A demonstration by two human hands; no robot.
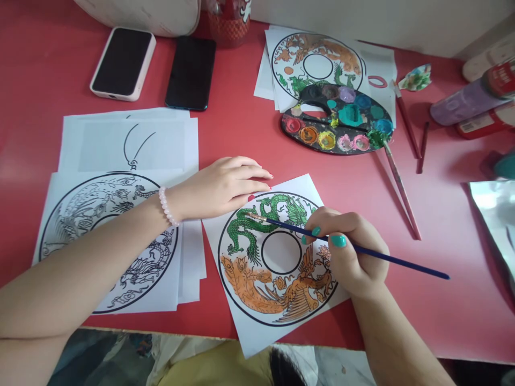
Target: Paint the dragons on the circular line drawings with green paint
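1. The right hand [350, 252] has its grip clenched around a thin blue paintbrush [402, 262], held as one holds a pen. Its nails are painted turquoise.
2. The long handle of the paintbrush points out toward 4 o'clock. The tip lies on the green dragon, at about 10 o'clock of the round design.
3. The colouring sheet [281, 252] lies on the red tabletop [442, 214], near its front edge and directly before the person, turned a little. One corner hangs over the edge at 6 o'clock.
4. The sheet shows a black ring with a white circle in the middle. The upper half is a dragon painted green; the lower half is a phoenix painted orange and brown.
5. The left hand [225, 185] lies flat on the sheet's corner at 11 o'clock, grip released and fingers stretched out, holding nothing. A bracelet of pale pink beads [167, 206] is on the wrist.
6. At 9 o'clock, a pile of white papers carries the same design, uncoloured [104, 236].
7. At 1 o'clock lies a black palette [338, 120] with many paint colours, and a second brush [398, 182] leans on its rim.
8. Under the palette lies another painted sheet [317, 59].
9. At 11 o'clock, far back, are a white-cased phone [123, 63] and a black phone [191, 72], side by side.
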